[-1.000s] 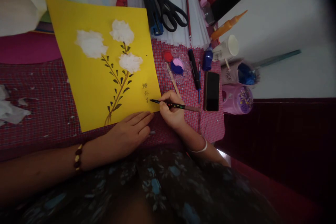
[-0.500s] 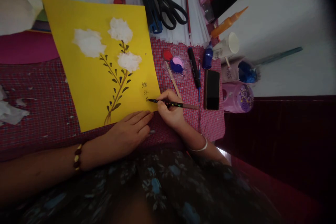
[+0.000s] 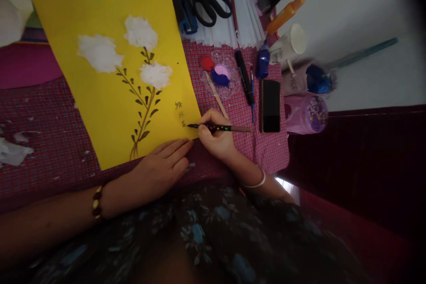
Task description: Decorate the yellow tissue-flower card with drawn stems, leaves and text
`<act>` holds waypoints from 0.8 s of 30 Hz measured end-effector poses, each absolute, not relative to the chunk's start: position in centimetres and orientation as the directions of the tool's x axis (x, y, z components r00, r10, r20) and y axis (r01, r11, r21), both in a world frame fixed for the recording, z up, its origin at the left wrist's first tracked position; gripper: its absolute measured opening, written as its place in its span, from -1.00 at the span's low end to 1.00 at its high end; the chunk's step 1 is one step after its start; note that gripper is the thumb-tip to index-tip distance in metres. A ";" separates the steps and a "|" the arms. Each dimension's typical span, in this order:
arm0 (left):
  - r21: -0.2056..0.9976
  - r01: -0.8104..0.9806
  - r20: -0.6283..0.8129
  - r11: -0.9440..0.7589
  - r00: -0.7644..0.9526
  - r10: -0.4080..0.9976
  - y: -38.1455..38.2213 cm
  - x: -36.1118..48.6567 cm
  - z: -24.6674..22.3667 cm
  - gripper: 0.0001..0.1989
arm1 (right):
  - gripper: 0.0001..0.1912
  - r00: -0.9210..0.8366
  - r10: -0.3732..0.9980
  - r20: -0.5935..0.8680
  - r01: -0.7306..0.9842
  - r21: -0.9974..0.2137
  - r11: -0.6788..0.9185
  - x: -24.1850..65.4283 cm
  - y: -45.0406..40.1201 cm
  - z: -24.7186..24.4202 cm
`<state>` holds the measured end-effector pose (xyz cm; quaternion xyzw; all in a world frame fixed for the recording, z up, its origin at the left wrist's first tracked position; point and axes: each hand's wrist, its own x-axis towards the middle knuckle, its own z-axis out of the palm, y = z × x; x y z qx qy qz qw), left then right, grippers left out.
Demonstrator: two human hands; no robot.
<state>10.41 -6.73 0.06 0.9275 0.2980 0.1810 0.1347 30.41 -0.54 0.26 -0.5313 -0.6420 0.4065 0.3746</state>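
A yellow sheet of paper (image 3: 80, 111) lies on the checked tablecloth. It bears white paper flowers (image 3: 100, 53) and a painted brown stem with dark leaves (image 3: 145, 117). Near its right edge, small dark handwritten characters (image 3: 181, 115) run in a column. My right hand (image 3: 216, 135) pinches a dark pen with coloured spots (image 3: 224, 128), its black tip at the lowest character. Flat across the sheet's lower edge rests my left hand (image 3: 163, 164), fingers stretched out and holding nothing.
Right of the sheet are a paint palette (image 3: 229, 64), a black marker (image 3: 244, 77), a blue bottle (image 3: 262, 62) and a phone (image 3: 270, 105). Black-handled scissors (image 3: 208, 2) lie on white folded paper at the back. A paper cup (image 3: 296, 40) and a pink container (image 3: 308, 115) line the right edge.
The view has shifted a little, so the sheet sits farther left and slightly higher. The lowest character now shows more strokes, and the pen tip is at its right side.
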 end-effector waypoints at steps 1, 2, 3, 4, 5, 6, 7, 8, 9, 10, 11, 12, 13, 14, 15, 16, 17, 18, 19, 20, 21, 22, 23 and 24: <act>0.364 0.504 0.255 -0.783 0.755 0.605 -6.7 10.4 -0.1 -0.84 | -0.97 -0.132 0.990 0.058 0.359 -0.928 0.102 30.5 -0.6 0.2; 0.373 0.503 0.255 -0.780 0.753 0.607 -6.7 10.4 -0.2 -0.84 | -0.97 -0.101 0.993 0.067 0.330 -0.939 0.097 30.6 -0.7 0.2; 0.386 0.495 0.260 -0.778 0.751 0.607 -6.6 10.4 -0.2 -0.84 | -0.95 -0.067 0.995 0.079 0.287 -0.953 0.096 30.7 -0.8 0.3; 0.403 0.488 0.265 -0.774 0.747 0.609 -6.4 10.5 -0.2 -0.82 | -0.90 -0.039 0.995 0.088 0.231 -0.968 0.095 30.7 -0.8 0.3; 0.428 0.482 0.266 -0.764 0.741 0.617 -6.1 10.5 -0.1 -0.79 | -0.86 -0.020 0.996 0.090 0.167 -0.982 0.092 30.8 -0.9 0.5; 0.464 0.481 0.255 -0.744 0.732 0.632 -5.9 10.6 0.2 -0.74 | -0.83 -0.016 0.996 0.084 0.104 -0.991 0.085 30.8 -1.1 0.7; 0.508 0.487 0.228 -0.711 0.719 0.656 -5.6 10.6 0.6 -0.69 | -0.80 -0.025 0.997 0.073 0.048 -0.996 0.074 30.8 -1.3 0.9; 0.554 0.502 0.185 -0.664 0.704 0.686 -5.4 10.5 1.1 -0.65 | -0.77 -0.044 0.997 0.057 0.008 -0.998 0.057 30.8 -1.5 1.2; 0.596 0.524 0.130 -0.609 0.686 0.716 -5.3 10.5 1.7 -0.61 | -0.74 -0.066 0.997 0.039 -0.016 -0.999 0.038 30.8 -1.9 1.5; 0.628 0.547 0.073 -0.554 0.667 0.741 -5.3 10.4 2.3 -0.59 | -0.71 -0.086 0.996 0.025 -0.028 -0.999 0.022 30.9 -2.3 1.9; 0.649 0.565 0.028 -0.509 0.651 0.759 -5.5 10.3 2.9 -0.58 | -0.68 -0.098 0.995 0.020 -0.037 -0.999 0.017 31.0 -2.9 2.3; 0.658 0.582 -0.001 -0.478 0.635 0.773 -5.8 10.2 3.4 -0.57 | -0.65 -0.105 0.994 0.025 -0.044 -0.999 0.020 31.1 -3.5 2.6; 0.655 0.597 -0.017 -0.463 0.624 0.782 -6.3 10.2 3.8 -0.58 | -0.63 -0.107 0.994 0.034 -0.052 -0.998 0.029 31.2 -4.1 3.0; 0.644 0.610 -0.023 -0.462 0.619 0.785 -6.9 10.1 4.2 -0.58 | -0.62 -0.110 0.993 0.046 -0.060 -0.997 0.039 31.4 -4.7 3.3; 0.624 0.623 -0.026 -0.472 0.620 0.784 -7.5 10.1 4.4 -0.57 | -0.61 -0.114 0.992 0.056 -0.068 -0.997 0.049 31.5 -5.4 3.5; 0.599 0.634 -0.026 -0.490 0.626 0.779 -8.1 10.2 4.6 -0.56 | -0.60 -0.120 0.991 0.066 -0.076 -0.995 0.057 31.6 -6.0 3.7; 0.572 0.641 -0.021 -0.512 0.635 0.772 -8.8 10.3 4.7 -0.54 | -0.61 -0.129 0.989 0.074 -0.088 -0.994 0.063 31.7 -6.6 3.8; 0.547 0.645 -0.010 -0.533 0.642 0.767 -9.4 10.3 4.8 -0.53 | -0.61 -0.137 0.987 0.082 -0.106 -0.992 0.067 31.7 -7.2 3.9; 0.529 0.647 0.003 -0.549 0.645 0.764 -9.9 10.4 4.8 -0.52 | -0.62 -0.143 0.985 0.092 -0.128 -0.989 0.073 31.7 -7.7 3.9; 0.519 0.646 0.021 -0.559 0.644 0.765 -10.5 10.5 4.9 -0.52 | -0.63 -0.148 0.984 0.101 -0.148 -0.986 0.079 31.7 -8.1 3.9; 0.518 0.642 0.040 -0.564 0.641 0.767 -10.9 10.6 5.0 -0.53 | -0.64 -0.150 0.983 0.109 -0.160 -0.984 0.085 31.7 -8.5 3.9; 0.524 0.639 0.056 -0.563 0.634 0.772 -11.4 10.7 5.1 -0.54 | -0.64 -0.152 0.982 0.112 -0.162 -0.983 0.087 31.7 -8.9 3.9; 0.534 0.638 0.064 -0.555 0.624 0.779 -11.7 10.8 5.2 -0.55 | -0.64 -0.154 0.982 0.112 -0.156 -0.984 0.088 31.7 -9.2 3.9; 0.545 0.637 0.066 -0.545 0.615 0.786 -12.1 10.9 5.3 -0.56 | -0.64 -0.156 0.982 0.108 -0.146 -0.986 0.086 31.7 -9.5 3.8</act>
